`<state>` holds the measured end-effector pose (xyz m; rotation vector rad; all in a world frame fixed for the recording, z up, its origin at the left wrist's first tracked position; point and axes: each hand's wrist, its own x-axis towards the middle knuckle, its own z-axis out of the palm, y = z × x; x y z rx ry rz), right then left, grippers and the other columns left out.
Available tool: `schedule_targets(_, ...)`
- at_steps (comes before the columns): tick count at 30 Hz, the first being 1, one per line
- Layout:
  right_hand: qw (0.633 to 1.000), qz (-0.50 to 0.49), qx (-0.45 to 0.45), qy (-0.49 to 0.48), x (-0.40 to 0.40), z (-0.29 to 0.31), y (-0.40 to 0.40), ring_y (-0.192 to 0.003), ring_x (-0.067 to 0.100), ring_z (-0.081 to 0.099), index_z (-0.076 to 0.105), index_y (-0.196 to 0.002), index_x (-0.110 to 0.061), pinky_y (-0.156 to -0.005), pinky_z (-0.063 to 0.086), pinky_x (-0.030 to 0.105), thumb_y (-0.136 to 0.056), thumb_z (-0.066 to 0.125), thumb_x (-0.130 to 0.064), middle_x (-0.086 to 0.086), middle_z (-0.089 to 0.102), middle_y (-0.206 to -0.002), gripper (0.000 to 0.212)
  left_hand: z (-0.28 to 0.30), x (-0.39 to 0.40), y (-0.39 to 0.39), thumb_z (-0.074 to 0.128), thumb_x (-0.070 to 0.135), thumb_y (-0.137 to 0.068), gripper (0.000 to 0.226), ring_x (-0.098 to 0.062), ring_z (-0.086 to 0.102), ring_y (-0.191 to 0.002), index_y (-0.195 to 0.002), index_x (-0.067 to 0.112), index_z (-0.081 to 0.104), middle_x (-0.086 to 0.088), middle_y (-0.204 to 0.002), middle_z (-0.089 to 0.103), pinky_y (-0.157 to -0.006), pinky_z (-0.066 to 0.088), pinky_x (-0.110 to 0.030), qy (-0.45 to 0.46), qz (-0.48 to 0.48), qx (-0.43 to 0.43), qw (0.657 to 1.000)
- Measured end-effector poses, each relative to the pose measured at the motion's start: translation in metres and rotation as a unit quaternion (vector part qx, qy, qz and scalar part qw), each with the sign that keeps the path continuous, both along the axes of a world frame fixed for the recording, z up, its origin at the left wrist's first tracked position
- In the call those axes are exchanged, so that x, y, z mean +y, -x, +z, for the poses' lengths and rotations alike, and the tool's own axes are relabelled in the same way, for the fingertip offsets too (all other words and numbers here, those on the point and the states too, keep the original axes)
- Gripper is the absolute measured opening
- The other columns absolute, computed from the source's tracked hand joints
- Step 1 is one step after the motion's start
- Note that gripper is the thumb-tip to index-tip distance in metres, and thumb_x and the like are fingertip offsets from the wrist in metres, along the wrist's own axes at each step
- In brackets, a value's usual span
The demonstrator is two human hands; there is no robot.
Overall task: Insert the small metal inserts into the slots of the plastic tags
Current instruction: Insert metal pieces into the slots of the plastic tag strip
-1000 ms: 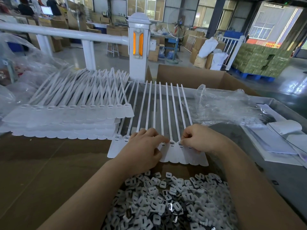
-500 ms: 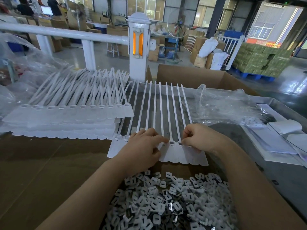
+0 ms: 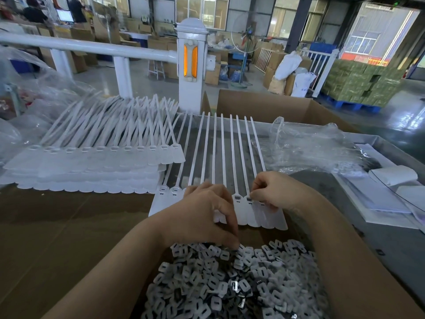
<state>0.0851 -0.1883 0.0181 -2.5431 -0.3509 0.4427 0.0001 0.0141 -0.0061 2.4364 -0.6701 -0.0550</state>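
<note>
A row of white plastic tags (image 3: 254, 214) lies flat in front of me, with the long straps pointing away. My right hand (image 3: 279, 192) pinches a small metal insert against the slot at the head of one of the right-hand tags. My left hand (image 3: 202, 215) is lower, its fingertips bunched together and dipped into the far edge of the pile of loose inserts (image 3: 230, 284), where they close on one insert. The left hand hides the middle tag heads.
A big stack of tags (image 3: 92, 162) lies to the left. Crumpled clear plastic bag (image 3: 310, 146) and white sheets (image 3: 391, 180) lie to the right. An open cardboard box (image 3: 264, 104) and a white railing post (image 3: 190, 65) stand behind.
My left hand has pulled back from the tag heads down to the pile of inserts. My right hand has stayed at the right-hand tag heads.
</note>
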Motion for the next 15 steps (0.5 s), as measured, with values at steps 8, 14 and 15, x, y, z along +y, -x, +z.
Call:
schedule_targets(8,1.000,0.000,0.001,-0.009,-0.0005,0.0014,0.0018,-0.060,0.010,0.055,0.062,-0.088,-0.013,-0.048,0.047,0.017,-0.095,0.063,-0.015,0.003,0.061,-0.077,0.008,-0.0047,-0.0052,0.0038,0.072,0.066,-0.065,0.028,0.013,0.029,-0.108,-0.085,0.048,0.067,0.027,-0.100,0.050,-0.090,0.010,-0.012,-0.078,-0.036,-0.014,0.996)
schedule_targets(14,1.000,0.002,-0.001,-0.005,-0.0002,0.0025,0.0026,-0.060,0.010,0.055,0.063,-0.089,-0.013,-0.048,0.046,0.016,-0.095,0.062,-0.015,0.003,0.061,-0.078,0.006,-0.0017,-0.0087,0.0052,0.073,0.059,-0.072,0.020,0.002,0.036,-0.099,-0.083,0.046,0.062,0.020,-0.095,0.054,-0.094,0.019,-0.026,-0.091,-0.030,-0.017,0.995)
schedule_targets(15,1.000,0.003,-0.001,-0.004,0.0000,0.0025,0.0028,-0.061,0.010,0.055,0.063,-0.089,-0.013,-0.048,0.046,0.016,-0.095,0.062,-0.015,0.003,0.061,-0.078,0.007,-0.0008,-0.0093,0.0057,0.073,0.058,-0.073,0.020,0.000,0.036,-0.100,-0.084,0.046,0.061,0.020,-0.096,0.054,-0.096,0.020,-0.029,-0.095,-0.031,-0.015,0.995)
